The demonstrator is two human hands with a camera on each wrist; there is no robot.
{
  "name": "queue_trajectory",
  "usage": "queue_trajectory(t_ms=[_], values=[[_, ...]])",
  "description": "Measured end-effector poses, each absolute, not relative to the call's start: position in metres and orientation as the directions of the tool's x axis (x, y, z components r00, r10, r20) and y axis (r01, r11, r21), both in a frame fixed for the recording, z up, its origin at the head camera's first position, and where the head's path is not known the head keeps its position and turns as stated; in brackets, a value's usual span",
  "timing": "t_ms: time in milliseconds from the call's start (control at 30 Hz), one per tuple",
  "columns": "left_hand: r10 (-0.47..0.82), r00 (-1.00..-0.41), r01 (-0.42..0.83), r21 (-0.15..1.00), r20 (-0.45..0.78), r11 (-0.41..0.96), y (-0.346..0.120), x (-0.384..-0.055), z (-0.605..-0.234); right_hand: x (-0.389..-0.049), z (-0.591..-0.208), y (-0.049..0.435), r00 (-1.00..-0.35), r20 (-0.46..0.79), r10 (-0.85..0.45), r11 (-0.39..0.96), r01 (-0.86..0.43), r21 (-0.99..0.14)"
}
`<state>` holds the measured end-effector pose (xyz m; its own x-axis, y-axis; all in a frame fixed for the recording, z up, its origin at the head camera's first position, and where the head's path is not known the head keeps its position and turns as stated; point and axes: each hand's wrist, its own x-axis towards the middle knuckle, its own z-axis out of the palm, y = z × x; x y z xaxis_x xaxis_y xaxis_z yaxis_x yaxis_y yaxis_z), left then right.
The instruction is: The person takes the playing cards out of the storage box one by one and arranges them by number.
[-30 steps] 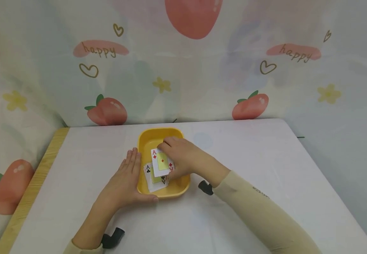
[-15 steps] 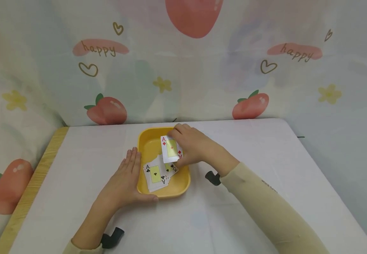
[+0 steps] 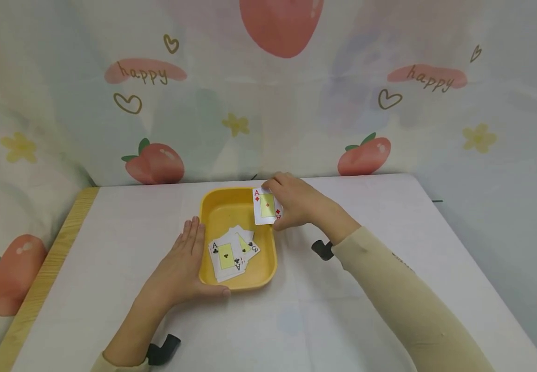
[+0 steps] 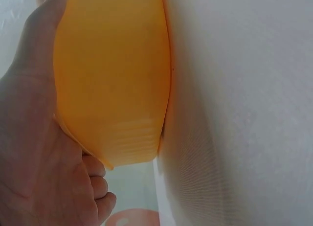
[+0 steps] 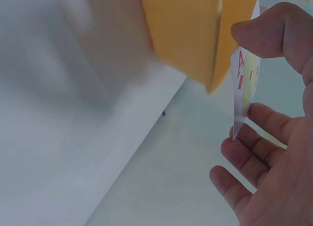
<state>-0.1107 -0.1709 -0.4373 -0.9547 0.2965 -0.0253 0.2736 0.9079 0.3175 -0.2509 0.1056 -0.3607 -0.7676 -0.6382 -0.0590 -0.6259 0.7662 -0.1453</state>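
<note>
Bare wood edge (image 3: 41,281): strip at 8 o'clock, left showing by the white cover of the tabletop (image 3: 389,217)
Left wrist piece (image 3: 163,350): black, at the cuff, about 7 o'clock from the yellow tray (image 3: 219,212)
Left hand (image 3: 177,263): grip spread, straight fingers side by side along the tray's wall at 9 o'clock, thumb stretched out along the near edge at 6 to 7 o'clock; laid on two sides like this, it probably steadies the tray
Tray: on the tabletop, longer side running 6 to 12 o'clock, its raised walls apparently keeping the loose cards together
Ace of clubs (image 3: 226,256): face up in the tray toward 7 o'clock, topmost of a fanned, overlapping pile, so its whole face can be read
Half-covered card (image 3: 250,247): slanted out from under the ace of clubs toward 3 o'clock; its rank is too small to be sure of
Ace of diamonds (image 3: 267,206): off the pile, over the tray's rim at 1 to 2 o'clock, face toward the head camera; whether it touches the rim I cannot tell
Right hand (image 3: 301,204): at 2 o'clock, grip pinching the ace of diamonds by one side, thumb at one end and fingers toward the other, seemingly because a thin card is easiest held by its edges
Right wrist piece (image 3: 322,250): black, by the sleeve (image 3: 389,274) at 3 o'clock
</note>
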Motion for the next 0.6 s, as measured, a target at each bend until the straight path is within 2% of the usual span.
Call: queue_trajectory(t_ms=[600], values=[[0.292, -0.956, 0.267, 0.324, -0.028, 0.907, -0.171, -0.112, -0.438, -0.275, -0.365, 0.124, -0.809, -0.129, -0.573, 0.815, -0.546, -0.195]])
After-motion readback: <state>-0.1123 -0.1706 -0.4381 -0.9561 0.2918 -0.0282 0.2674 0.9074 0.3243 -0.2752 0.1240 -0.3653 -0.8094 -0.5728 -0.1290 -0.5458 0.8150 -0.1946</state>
